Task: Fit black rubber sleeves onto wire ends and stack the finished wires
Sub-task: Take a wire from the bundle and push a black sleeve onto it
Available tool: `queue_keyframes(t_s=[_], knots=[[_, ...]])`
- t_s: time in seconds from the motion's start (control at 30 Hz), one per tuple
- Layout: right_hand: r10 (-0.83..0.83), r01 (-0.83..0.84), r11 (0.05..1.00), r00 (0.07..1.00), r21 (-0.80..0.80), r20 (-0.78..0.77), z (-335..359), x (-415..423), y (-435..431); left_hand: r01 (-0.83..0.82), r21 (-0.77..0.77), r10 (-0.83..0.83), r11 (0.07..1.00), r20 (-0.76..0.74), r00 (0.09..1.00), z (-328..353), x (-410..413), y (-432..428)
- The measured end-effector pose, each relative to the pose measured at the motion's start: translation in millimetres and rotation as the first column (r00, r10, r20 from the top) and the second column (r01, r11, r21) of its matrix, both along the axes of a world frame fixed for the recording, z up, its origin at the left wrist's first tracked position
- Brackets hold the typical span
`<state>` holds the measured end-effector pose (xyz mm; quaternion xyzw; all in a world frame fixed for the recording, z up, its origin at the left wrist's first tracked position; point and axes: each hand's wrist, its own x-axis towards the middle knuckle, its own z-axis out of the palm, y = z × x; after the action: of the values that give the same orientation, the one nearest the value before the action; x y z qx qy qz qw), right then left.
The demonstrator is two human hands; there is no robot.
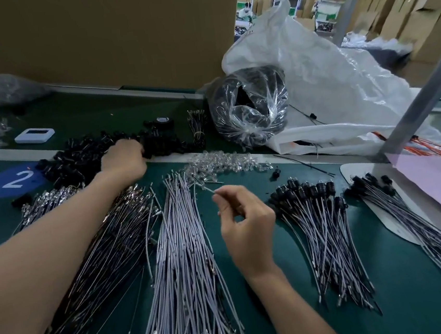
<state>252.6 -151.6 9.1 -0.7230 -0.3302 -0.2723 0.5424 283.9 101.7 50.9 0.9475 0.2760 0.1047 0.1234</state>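
Note:
A heap of black rubber sleeves (82,157) lies at the far left of the green table (391,298). My left hand (122,160) reaches into that heap with curled fingers; what the fingertips hold is hidden. My right hand (243,224) pinches the tip of one grey wire (205,188) above the fan of bare grey wires (183,266). To its right lies a stack of finished wires with black sleeves (321,227), and a second such stack (398,208) lies further right. Dark wires (105,247) lie under my left forearm.
A pile of small clear parts (221,164) sits beyond the grey wires. A clear bag of black parts (251,109) and a large white sack (327,82) stand at the back right. A metal post (419,105), pink sheet (438,179), tape roll (161,122) and white device (34,135) are around.

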Motion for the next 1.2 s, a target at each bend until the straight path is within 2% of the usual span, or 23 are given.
queue_keyframes(t_s=[0.13, 0.33, 0.4, 0.43, 0.5, 0.57, 0.7, 0.87, 0.93, 1.03, 1.2], knots=[[0.042, -0.043, 0.999, 0.999, -0.029, -0.027, -3.2, -0.7, 1.9, 0.008, 0.037, -0.011, 0.999, 0.087, 0.996, -4.3, 9.1, 5.3], [0.043, -0.044, 0.999, 0.994, -0.007, -0.101, -3.0, 1.2, 1.1, -0.029, 0.031, 0.026, 0.999, 0.097, 0.995, -8.2, 8.5, -8.4], [0.047, -0.045, 0.999, 0.988, 0.012, -0.149, -1.7, 1.3, 0.0, -0.020, -0.105, 0.047, 0.994, 0.256, 0.966, -3.1, 2.7, -20.9], [0.045, -0.041, 0.999, 0.984, 0.024, -0.172, -0.7, 2.4, -0.4, -0.004, -0.244, 0.095, 0.970, 0.365, 0.926, 1.9, -3.4, -32.6], [0.045, -0.038, 0.999, 0.974, 0.037, -0.221, 0.8, 4.1, -0.8, 0.102, -0.541, 0.232, 0.835, 0.513, 0.827, 11.1, -20.7, -63.2], [0.061, -0.050, 0.998, 0.963, 0.047, -0.263, 2.0, 4.0, -1.0, 0.255, -0.677, 0.278, 0.690, 0.573, 0.771, 15.6, -41.8, -92.8], [0.139, -0.099, 0.987, 0.928, 0.130, -0.346, 7.9, 2.0, -3.4, 0.474, -0.796, 0.374, 0.375, 0.598, 0.709, 12.2, -79.4, -126.6], [0.323, -0.240, 0.944, 0.822, 0.228, -0.470, 16.4, -3.3, -8.5, 0.569, -0.820, 0.476, 0.058, 0.524, 0.706, -1.8, -95.9, -131.6], [0.371, -0.289, 0.928, 0.782, 0.236, -0.500, 18.4, -4.6, -9.5, 0.581, -0.814, 0.513, -0.013, 0.493, 0.702, -5.2, -96.5, -128.1], [0.423, -0.332, 0.906, 0.733, 0.263, -0.533, 21.6, -5.9, -10.3, 0.597, -0.799, 0.530, -0.067, 0.479, 0.700, -8.2, -95.9, -125.5], [0.457, -0.376, 0.889, 0.678, 0.263, -0.575, 24.6, -7.2, -11.6, 0.610, -0.788, 0.542, -0.091, 0.474, 0.694, -9.4, -93.8, -124.6]])
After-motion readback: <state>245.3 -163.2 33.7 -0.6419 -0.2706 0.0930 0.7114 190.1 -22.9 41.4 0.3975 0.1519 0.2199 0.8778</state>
